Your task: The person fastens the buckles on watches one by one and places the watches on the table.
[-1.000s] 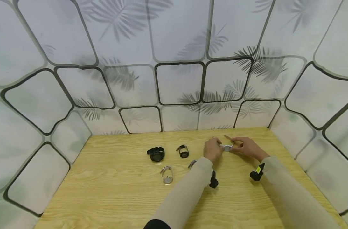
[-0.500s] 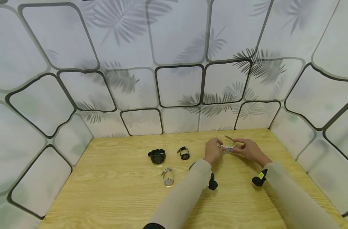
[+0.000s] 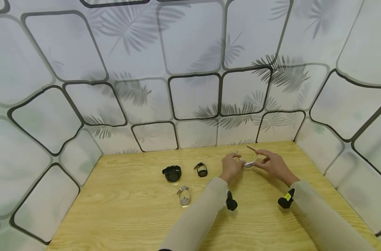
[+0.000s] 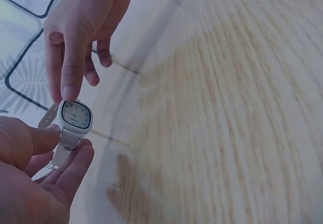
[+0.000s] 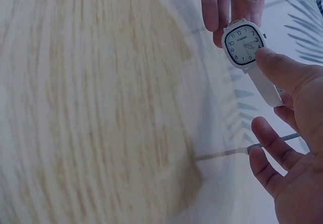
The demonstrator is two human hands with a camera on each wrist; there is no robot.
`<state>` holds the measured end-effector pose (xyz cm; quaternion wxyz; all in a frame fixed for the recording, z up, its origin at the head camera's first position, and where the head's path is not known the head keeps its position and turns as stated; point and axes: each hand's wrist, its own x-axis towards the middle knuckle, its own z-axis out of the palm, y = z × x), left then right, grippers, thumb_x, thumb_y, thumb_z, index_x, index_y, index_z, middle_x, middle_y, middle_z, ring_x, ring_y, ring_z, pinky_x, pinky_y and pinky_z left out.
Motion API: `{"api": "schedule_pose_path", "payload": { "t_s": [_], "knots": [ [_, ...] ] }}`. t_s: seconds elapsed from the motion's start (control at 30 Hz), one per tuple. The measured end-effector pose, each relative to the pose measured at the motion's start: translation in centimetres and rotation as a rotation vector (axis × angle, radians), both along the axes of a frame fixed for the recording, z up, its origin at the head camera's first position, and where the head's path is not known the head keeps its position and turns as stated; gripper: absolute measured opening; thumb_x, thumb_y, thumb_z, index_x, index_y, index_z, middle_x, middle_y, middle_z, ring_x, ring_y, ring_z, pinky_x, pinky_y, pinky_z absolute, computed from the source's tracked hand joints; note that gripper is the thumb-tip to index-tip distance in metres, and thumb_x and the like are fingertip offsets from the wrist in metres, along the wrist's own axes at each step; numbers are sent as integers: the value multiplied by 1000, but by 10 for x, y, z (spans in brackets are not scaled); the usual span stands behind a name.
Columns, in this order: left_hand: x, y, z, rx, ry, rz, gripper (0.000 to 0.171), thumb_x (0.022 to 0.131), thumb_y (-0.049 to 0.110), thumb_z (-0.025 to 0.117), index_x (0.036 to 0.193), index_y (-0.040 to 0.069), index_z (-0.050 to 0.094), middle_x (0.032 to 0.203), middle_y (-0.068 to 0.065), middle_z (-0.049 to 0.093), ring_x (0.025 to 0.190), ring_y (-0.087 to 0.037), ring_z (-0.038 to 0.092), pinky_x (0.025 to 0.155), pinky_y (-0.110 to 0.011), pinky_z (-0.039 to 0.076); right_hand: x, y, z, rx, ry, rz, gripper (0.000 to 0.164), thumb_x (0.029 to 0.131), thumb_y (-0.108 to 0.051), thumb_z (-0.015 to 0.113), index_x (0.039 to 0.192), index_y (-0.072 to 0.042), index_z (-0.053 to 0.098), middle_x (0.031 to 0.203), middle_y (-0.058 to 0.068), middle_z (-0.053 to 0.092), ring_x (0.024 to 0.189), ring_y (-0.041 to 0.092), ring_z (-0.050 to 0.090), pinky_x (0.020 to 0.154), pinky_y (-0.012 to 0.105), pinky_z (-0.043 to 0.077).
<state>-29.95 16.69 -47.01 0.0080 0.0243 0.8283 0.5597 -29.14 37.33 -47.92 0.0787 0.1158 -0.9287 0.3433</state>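
A white wristwatch with a squarish case (image 3: 249, 165) is held between my two hands above the right rear of the table. My left hand (image 3: 232, 166) pinches it at one strap end; in the left wrist view its thumb and fingers (image 4: 70, 171) are on the white strap just below the case (image 4: 75, 116). With its thumb on the case edge, my right hand (image 3: 275, 166) holds the opposite side. The right wrist view shows the numbered dial (image 5: 244, 43) face up, a white strap hanging below it, and the remaining right fingers (image 5: 277, 156) spread loosely.
Left of my hands lie a bulky black watch (image 3: 172, 173), a small black watch (image 3: 201, 170) and a pale-strapped watch (image 3: 185, 197). The wooden table (image 3: 124, 216) meets patterned cloth walls (image 3: 196, 134) at the back and sides.
The white watch has tilted slightly between my hands. My left forearm has shifted a little left, covering the watch that peeked out beside the sleeve. The head view has tipped slightly.
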Motion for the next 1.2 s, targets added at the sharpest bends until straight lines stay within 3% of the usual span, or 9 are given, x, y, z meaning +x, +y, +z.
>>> {"api": "schedule_pose_path", "payload": {
  "t_s": [0.07, 0.17, 0.3, 0.5, 0.7, 0.83, 0.97, 1.07, 1.2],
  "knots": [
    [0, -2, 1, 63, -8, -2, 32, 90, 9, 81, 120, 3, 74, 101, -13, 75, 89, -23, 74, 80, -34, 60, 1, -1, 1, -5, 14, 6, 65, 93, -33, 80, 143, 1, 57, 125, 25, 67, 91, 33, 71, 66, 37, 56],
    [1, -4, 5, 177, -29, -19, 36, 90, 3, 79, 126, 3, 71, 110, -14, 74, 75, -23, 76, 69, -30, 61, 4, -2, 3, -7, 37, 14, 64, 93, -33, 80, 144, -1, 57, 136, 24, 61, 92, 32, 70, 63, 33, 54],
    [1, -8, 8, 281, -47, -23, 38, 90, -2, 78, 126, 7, 71, 133, -14, 64, 78, -24, 77, 70, -29, 62, 6, -4, 7, -5, 59, 35, 64, 93, -31, 79, 145, -2, 56, 142, 23, 58, 93, 32, 69, 61, 31, 54],
    [0, -13, 9, 358, -50, -32, 39, 87, -6, 79, 122, 8, 73, 132, -19, 64, 77, -29, 76, 70, -32, 63, 12, -8, 10, -1, 80, 59, 63, 95, -32, 77, 146, -3, 56, 145, 22, 56, 100, 36, 69, 73, 45, 58],
    [3, -20, 15, 390, -20, -86, 41, 86, -5, 81, 123, 11, 73, 130, -10, 67, 76, -29, 76, 70, -31, 62, 17, -15, 12, -75, 135, 49, 45, 101, -24, 69, 140, -4, 61, 131, 22, 66, 107, 41, 69, 84, 53, 59],
    [5, -25, 20, 404, -6, -121, 43, 86, -4, 81, 125, 12, 73, 130, -8, 67, 78, -27, 76, 71, -31, 62, 21, -22, 17, -123, 200, 22, 36, 102, -19, 68, 134, -4, 67, 122, 18, 72, 103, 35, 73, 80, 34, 61],
    [10, -29, 23, 380, 5, -142, 43, 87, -2, 81, 126, 14, 73, 131, -3, 67, 79, -22, 76, 73, -32, 62, 26, -29, 22, -173, 244, 23, 31, 99, -13, 72, 128, -3, 71, 114, 17, 75, 93, 15, 75, 72, 13, 54],
    [16, -33, 25, 336, 20, -160, 43, 88, 1, 81, 128, 18, 72, 134, 0, 66, 79, -18, 76, 77, -36, 62, 31, -34, 22, -206, 239, 27, 28, 98, -11, 72, 125, -4, 73, 109, 17, 76, 86, 4, 72, 66, 13, 52],
    [24, -40, 27, 299, 44, -198, 45, 90, 4, 80, 131, 21, 71, 138, 2, 64, 81, -15, 75, 81, -41, 62, 36, -35, 23, -268, 160, 34, 32, 101, -17, 69, 131, -7, 70, 106, 14, 77, 88, 11, 75, 70, 15, 53]
  ]
}}
